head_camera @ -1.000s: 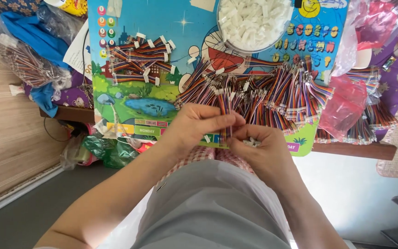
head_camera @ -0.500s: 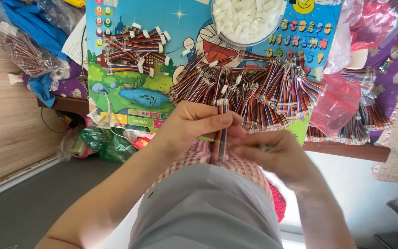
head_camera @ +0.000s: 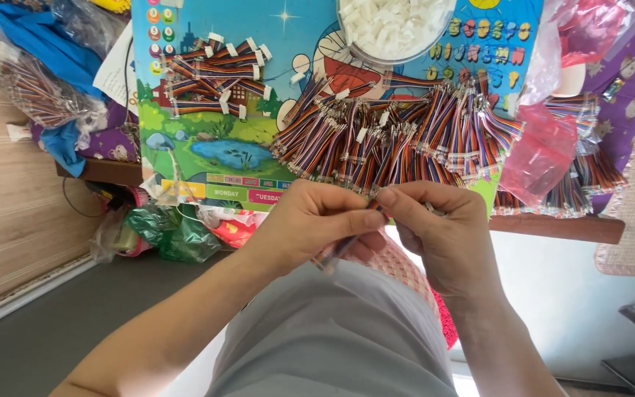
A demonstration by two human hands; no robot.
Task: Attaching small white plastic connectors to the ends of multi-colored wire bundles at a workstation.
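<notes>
My left hand (head_camera: 310, 224) and my right hand (head_camera: 442, 228) meet just below the table's front edge and both pinch one short multicoloured ribbon cable (head_camera: 339, 248), which slants down to the left between the fingers. Its lower end shows under my left thumb; the upper end is hidden by my right fingertips. On the table right above lies a wide heap of the same ribbon cables (head_camera: 398, 140), and a smaller pile of cables with white connectors (head_camera: 214, 73) lies at the upper left.
A clear round bowl of white plastic connectors (head_camera: 395, 26) stands at the back. A colourful cartoon mat (head_camera: 207, 147) covers the table. Pink plastic bags (head_camera: 545, 147) sit at right, a bag of cables (head_camera: 31, 88) at left, and green bags (head_camera: 174, 231) under the table.
The cable, held upright between my hands half a second ago, now slants down to the left. Both hands have stayed close together in front of the table edge.
</notes>
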